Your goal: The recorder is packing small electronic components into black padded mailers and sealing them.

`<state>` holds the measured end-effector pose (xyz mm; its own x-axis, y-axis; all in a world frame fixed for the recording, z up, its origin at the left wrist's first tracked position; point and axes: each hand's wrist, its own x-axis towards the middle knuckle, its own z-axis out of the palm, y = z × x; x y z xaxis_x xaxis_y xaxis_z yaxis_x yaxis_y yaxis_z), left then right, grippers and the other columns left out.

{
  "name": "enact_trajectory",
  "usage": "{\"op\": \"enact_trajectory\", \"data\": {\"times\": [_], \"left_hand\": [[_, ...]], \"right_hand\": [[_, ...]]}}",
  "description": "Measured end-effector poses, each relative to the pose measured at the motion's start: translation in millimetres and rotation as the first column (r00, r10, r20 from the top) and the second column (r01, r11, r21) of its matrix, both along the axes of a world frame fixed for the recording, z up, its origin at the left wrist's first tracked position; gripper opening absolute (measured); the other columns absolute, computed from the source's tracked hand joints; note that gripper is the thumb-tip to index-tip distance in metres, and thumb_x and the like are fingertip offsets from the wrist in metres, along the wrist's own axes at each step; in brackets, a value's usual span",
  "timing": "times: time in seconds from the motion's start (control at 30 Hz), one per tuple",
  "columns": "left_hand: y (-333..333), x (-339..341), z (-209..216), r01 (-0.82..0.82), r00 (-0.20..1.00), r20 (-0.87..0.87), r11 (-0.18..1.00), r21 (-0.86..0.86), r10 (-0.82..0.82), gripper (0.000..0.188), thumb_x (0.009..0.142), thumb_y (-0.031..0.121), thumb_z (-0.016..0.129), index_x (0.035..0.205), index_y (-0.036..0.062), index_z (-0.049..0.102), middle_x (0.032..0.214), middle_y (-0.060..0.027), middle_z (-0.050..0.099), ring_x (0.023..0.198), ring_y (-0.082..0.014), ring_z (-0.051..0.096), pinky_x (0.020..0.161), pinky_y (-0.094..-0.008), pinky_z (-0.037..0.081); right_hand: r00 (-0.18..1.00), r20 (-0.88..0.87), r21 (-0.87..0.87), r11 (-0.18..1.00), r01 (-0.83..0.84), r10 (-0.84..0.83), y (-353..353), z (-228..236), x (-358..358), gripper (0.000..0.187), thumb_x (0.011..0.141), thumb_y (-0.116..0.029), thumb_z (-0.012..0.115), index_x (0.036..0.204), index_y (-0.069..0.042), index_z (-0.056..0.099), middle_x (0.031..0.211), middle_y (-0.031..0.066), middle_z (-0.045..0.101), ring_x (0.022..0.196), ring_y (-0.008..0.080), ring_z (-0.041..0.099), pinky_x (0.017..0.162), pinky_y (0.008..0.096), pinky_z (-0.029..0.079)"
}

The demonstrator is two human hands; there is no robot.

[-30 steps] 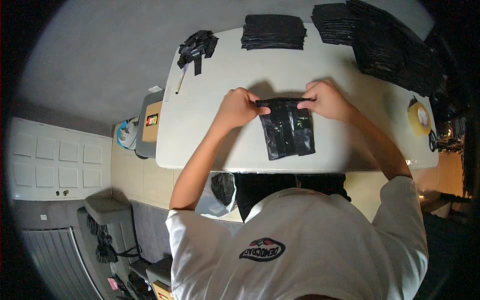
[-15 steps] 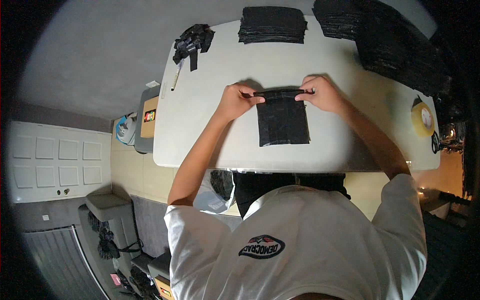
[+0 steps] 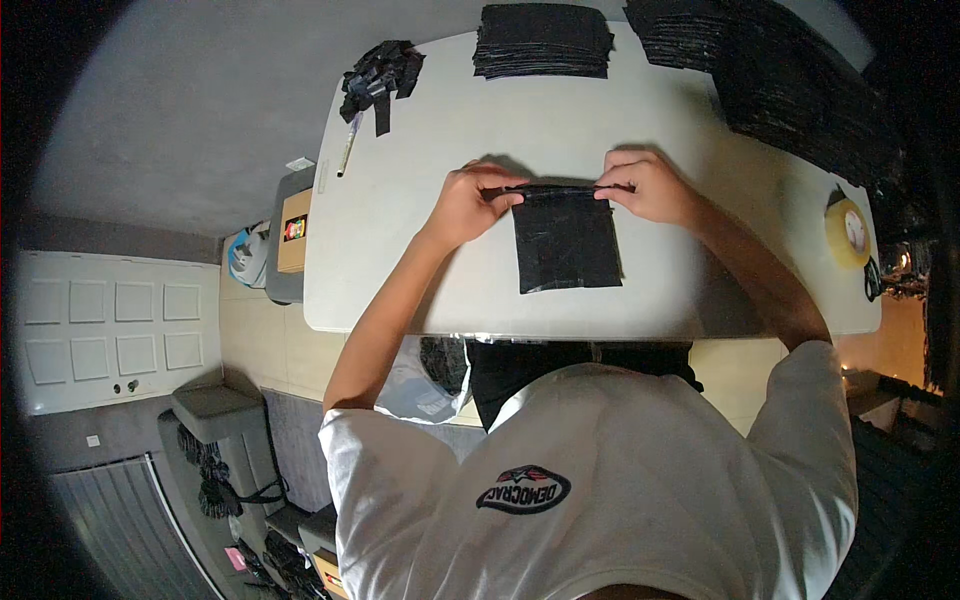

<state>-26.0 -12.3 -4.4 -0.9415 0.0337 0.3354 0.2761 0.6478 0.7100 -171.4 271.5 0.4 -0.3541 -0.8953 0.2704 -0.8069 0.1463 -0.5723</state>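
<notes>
A flat, roughly square black plastic bag [image 3: 568, 245] lies on the white table in front of me, its surface shiny and creased. Along its far edge runs a narrow folded strip. My left hand [image 3: 470, 205] pinches the left end of that strip between thumb and fingers. At the right end, my right hand [image 3: 645, 187] grips the same strip, fingertips closed. The bag's near part rests flat on the tabletop between my forearms.
On the white table [image 3: 400, 280] stand a stack of black plastic pieces [image 3: 543, 42] at the far edge and a larger black pile [image 3: 790, 90] at far right. Crumpled black strips [image 3: 382, 75] and a pen [image 3: 349, 146] lie far left. Tape [image 3: 847, 232] and scissors [image 3: 872, 280] sit right.
Both hands keep their pinch at the far edge. The folded strip has turned slightly, and my right fingers have shifted a little to the right.
</notes>
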Motion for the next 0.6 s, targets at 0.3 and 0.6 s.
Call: {"op": "enact_trajectory", "data": {"times": [0.3, 0.6], "left_hand": [[11.8, 19.3, 7.3, 0.112, 0.994, 0.005, 0.983, -0.145, -0.112, 0.027, 0.085, 0.018, 0.083, 0.111, 0.012, 0.082, 0.112, -0.0114, 0.078, 0.108, -0.0291, 0.074, 0.096, -0.0363, 0.06], [19.5, 27.2, 10.1, 0.123, 0.988, -0.039, 0.908, -0.401, -0.151, 0.012, 0.094, 0.016, 0.071, 0.095, 0.0096, 0.081, 0.112, -0.0061, 0.079, 0.111, -0.0235, 0.073, 0.101, -0.0364, 0.058]], "right_hand": [[0.919, -0.381, -0.056, 0.99, -0.13, 0.099, 9.7, 1.0, 3.3, 0.023, 0.079, -0.001, 0.08, 0.102, -0.002, 0.077, 0.096, 0.0059, 0.065, 0.088, 0.0213, 0.067, 0.078, 0.0368, 0.058], [0.89, -0.442, 0.058, 0.994, -0.094, 0.11, 6.7, 27.2, 36.4, 0.036, 0.078, 0.003, 0.074, 0.114, 0.0, 0.075, 0.111, 0.0098, 0.064, 0.11, 0.0232, 0.062, 0.09, 0.0366, 0.057]]}}
